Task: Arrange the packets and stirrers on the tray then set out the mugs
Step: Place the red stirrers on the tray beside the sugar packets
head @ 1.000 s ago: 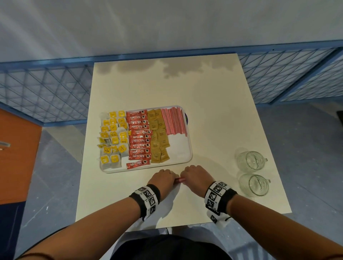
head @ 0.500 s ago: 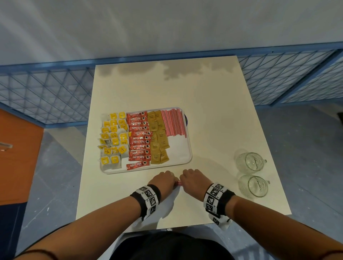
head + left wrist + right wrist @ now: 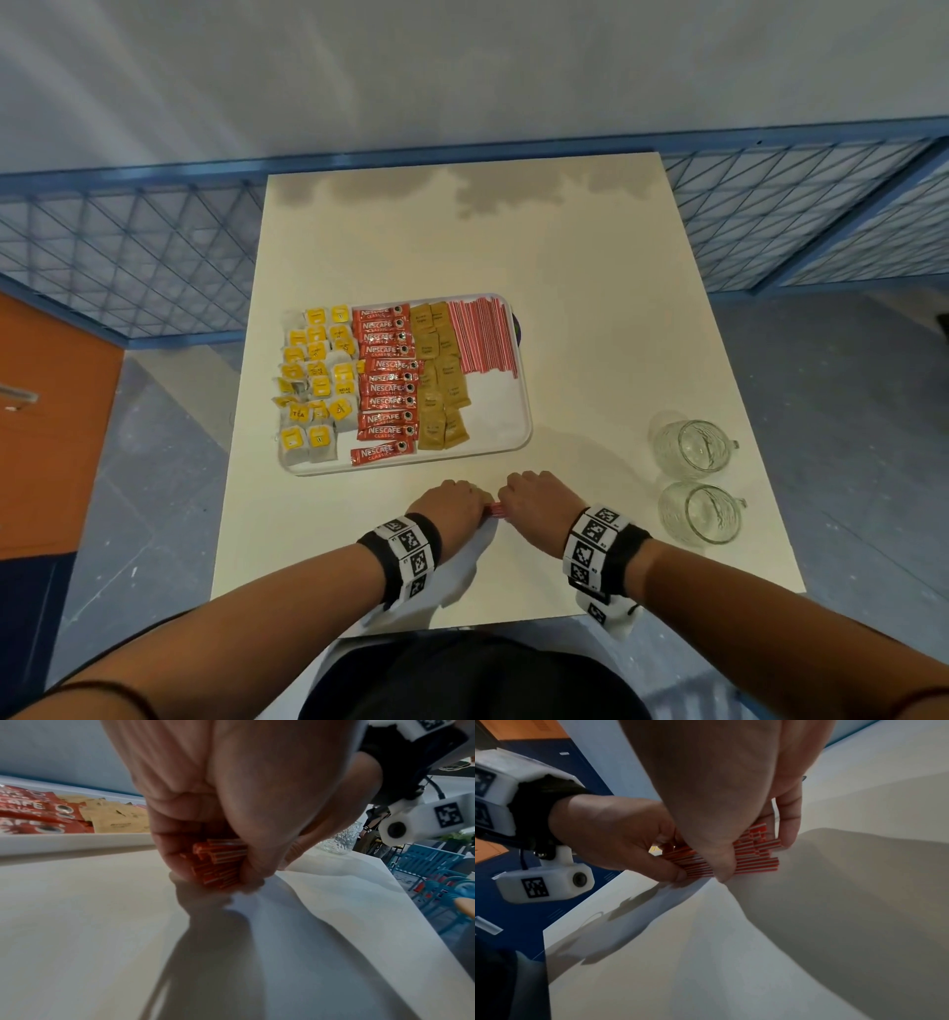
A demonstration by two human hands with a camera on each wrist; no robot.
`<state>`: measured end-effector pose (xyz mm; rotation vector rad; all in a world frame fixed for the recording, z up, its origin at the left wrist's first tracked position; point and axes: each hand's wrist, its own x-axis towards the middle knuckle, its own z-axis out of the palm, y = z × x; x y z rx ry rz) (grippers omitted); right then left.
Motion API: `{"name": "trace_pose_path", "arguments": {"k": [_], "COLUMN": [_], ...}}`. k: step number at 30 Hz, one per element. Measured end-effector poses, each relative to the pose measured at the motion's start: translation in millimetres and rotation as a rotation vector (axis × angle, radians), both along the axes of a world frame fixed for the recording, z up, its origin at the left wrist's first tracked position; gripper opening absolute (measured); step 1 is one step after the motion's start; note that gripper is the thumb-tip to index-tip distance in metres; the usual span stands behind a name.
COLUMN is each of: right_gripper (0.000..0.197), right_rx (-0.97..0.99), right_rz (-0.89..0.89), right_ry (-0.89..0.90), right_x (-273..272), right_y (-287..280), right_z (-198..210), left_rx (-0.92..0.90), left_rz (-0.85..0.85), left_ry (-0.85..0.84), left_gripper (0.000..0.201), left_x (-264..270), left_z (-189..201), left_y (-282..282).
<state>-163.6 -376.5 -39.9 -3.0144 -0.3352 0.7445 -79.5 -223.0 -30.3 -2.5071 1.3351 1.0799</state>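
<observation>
A bundle of red-and-white striped stirrers (image 3: 496,510) lies on the table just in front of the white tray (image 3: 506,411). My left hand (image 3: 452,509) grips its left end and my right hand (image 3: 534,501) grips its right end; the stirrers (image 3: 754,856) (image 3: 218,862) show between thumb and fingers in both wrist views. The tray holds yellow tea bags (image 3: 316,380), red coffee sachets (image 3: 387,380), brown sugar packets (image 3: 441,380) and a row of stirrers (image 3: 485,336). Two glass mugs (image 3: 690,447) (image 3: 701,514) stand at the right.
The tray's near right corner is bare white. The table (image 3: 513,241) has open surface behind the tray and between the tray and the mugs. A blue mesh railing (image 3: 128,257) runs behind the table, and an orange cabinet (image 3: 46,421) stands at the left.
Both hands have closed in on the bundle so less of it shows between them. The view shifted slightly; tray and mugs have not moved.
</observation>
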Motion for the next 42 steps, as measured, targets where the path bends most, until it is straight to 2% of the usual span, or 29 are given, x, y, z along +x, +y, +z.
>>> {"name": "trace_pose_path", "arguments": {"k": [2, 7, 10, 12, 13, 14, 18, 21, 23, 26, 31, 34, 38, 42], "right_gripper": [0.028, 0.030, 0.033, 0.029, 0.021, 0.014, 0.019, 0.031, 0.036, 0.040, 0.039, 0.048, 0.056, 0.050], "right_rx": [0.000, -0.015, 0.063, 0.067, 0.091, 0.118, 0.299, 0.340, 0.398, 0.604, 0.987, 1.010, 0.975, 0.867], "right_rz": [-0.005, 0.023, -0.042, -0.038, -0.025, -0.026, -0.100, -0.142, -0.171, -0.326, -0.685, -0.825, -0.835, -0.829], "right_ry": [0.047, 0.012, 0.073, -0.019, -0.020, 0.005, 0.134, 0.233, 0.261, 0.194, -0.059, -0.150, -0.185, -0.235], "right_x": [0, 3, 7, 9, 10, 13, 18, 29, 37, 45, 61, 72, 79, 88], "right_y": [0, 2, 0, 1, 1, -1, -9, -17, -22, -27, -37, -34, -19, -16], "right_z": [-8, -5, -6, 0, 4, 4, 10, 23, 32, 47, 71, 77, 75, 71], "left_rx": [0.012, -0.009, -0.049, -0.071, -0.077, -0.082, -0.127, -0.150, -0.173, -0.233, -0.359, -0.398, -0.453, -0.458], "left_rz": [-0.015, -0.045, -0.032, -0.014, -0.009, -0.008, 0.039, 0.090, 0.116, 0.182, 0.414, 0.468, 0.524, 0.581], "left_ry": [-0.003, -0.011, -0.024, -0.022, -0.018, -0.015, 0.055, 0.159, 0.179, 0.212, 0.292, 0.296, 0.333, 0.375], "left_gripper": [0.028, 0.028, 0.032, 0.034, 0.034, 0.034, 0.030, 0.027, 0.032, 0.043, 0.042, 0.042, 0.042, 0.041], "left_x": [-1, -1, 0, 1, 1, 3, 10, 16, 22, 32, 46, 52, 57, 56], "left_z": [0, -1, -2, -3, -3, -3, 4, 12, 18, 25, 42, 53, 61, 63], "left_y": [2, 6, 9, 12, 13, 14, 16, 14, 13, 12, 11, 7, -2, -7]}}
